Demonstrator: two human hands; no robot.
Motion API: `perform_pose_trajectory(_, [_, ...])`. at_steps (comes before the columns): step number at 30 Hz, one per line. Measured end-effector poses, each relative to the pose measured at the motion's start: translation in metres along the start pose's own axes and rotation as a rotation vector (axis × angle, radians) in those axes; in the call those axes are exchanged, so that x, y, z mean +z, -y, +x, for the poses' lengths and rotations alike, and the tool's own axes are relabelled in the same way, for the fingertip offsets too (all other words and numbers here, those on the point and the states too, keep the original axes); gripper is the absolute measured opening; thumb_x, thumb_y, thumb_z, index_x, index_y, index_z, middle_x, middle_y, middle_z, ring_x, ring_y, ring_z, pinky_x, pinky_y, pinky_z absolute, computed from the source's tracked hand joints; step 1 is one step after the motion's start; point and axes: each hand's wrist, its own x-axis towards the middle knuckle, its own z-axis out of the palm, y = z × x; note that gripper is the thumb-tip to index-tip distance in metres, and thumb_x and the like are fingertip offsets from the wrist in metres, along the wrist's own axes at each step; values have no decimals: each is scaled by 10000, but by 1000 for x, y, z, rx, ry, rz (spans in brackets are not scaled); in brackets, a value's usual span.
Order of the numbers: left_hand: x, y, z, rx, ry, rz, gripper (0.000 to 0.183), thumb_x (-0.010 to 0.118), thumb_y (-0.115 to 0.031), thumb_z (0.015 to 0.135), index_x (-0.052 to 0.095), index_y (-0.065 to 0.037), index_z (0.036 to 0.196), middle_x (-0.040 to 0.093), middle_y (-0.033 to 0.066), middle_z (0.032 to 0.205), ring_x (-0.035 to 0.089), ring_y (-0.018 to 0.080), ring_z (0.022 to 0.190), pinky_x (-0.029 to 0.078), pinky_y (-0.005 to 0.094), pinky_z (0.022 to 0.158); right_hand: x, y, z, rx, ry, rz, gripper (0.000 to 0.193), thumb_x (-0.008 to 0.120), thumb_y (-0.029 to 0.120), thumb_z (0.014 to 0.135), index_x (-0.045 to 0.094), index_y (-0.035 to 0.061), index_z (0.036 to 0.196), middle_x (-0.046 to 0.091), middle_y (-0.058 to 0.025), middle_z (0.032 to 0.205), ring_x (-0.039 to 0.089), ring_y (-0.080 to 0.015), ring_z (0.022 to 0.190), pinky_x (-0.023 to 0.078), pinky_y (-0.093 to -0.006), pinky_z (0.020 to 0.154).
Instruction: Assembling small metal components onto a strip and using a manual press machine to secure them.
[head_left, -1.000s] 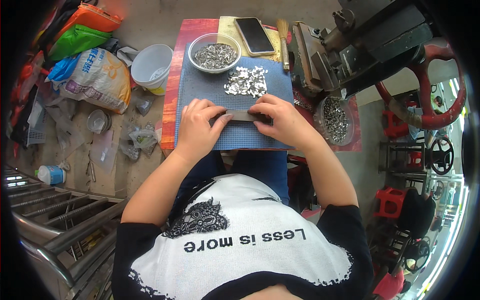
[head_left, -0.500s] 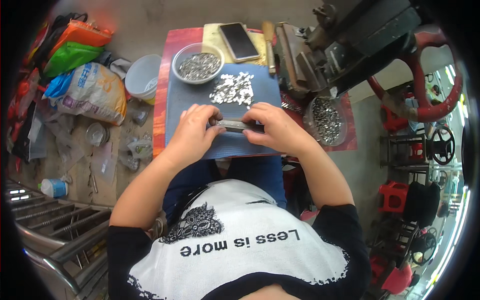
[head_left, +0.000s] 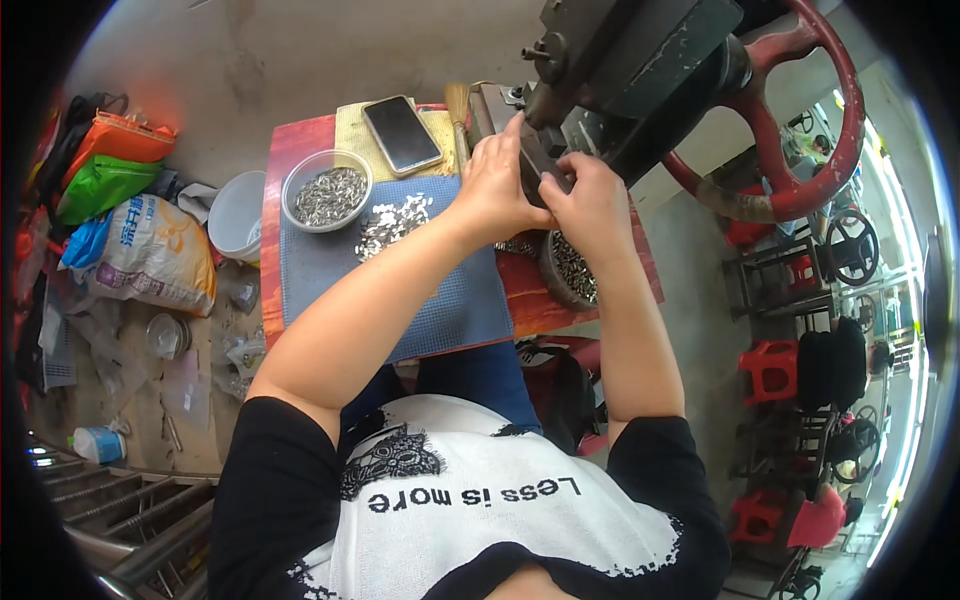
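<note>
Both my hands are at the base of the dark hand press (head_left: 640,75). My left hand (head_left: 495,190) reaches along the left side of a dark metal block (head_left: 543,165), its fingers stretched out and its thumb spread toward my right hand. On the block's right side, my right hand (head_left: 592,205) is closed with bent fingers. Whatever it grips is mostly hidden, so I cannot tell if the bar held earlier is there. Small shiny metal pieces (head_left: 392,228) lie spread on the blue ribbed mat (head_left: 440,305), left of my left forearm.
A clear bowl of metal pieces (head_left: 330,198) stands at the mat's far left, and another tub of pieces (head_left: 572,272) below my right hand. Behind are a phone (head_left: 402,134) and a brush (head_left: 458,105). The press's red handwheel (head_left: 815,110) juts out at right.
Both hands have moved from the mat up and right to the press. The grey metal bar they held no longer shows plainly. The view has shifted rightward.
</note>
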Motion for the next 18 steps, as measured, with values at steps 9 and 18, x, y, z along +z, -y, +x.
perform_pose_trajectory(9, [10, -5, -3, 39, -120, 57, 1273, 914, -420, 546, 222, 18, 1520, 472, 248, 1345, 415, 398, 1314, 322, 484, 1113, 1, -41, 17, -6, -54, 194, 291, 659, 249, 904, 704, -30, 974, 689, -242, 937, 666, -412, 894, 517, -475, 793])
perform_pose_trajectory(18, [12, -8, -4, 12, -118, 86, 1312, 932, -430, 547, 188, 17, 1531, 454, 235, 1365, 415, 390, 1319, 286, 468, 1143, 24, -63, 29, 52, 78, 98, 335, 528, 271, 950, 662, -36, 949, 662, -290, 993, 615, -459, 989, 475, -516, 892])
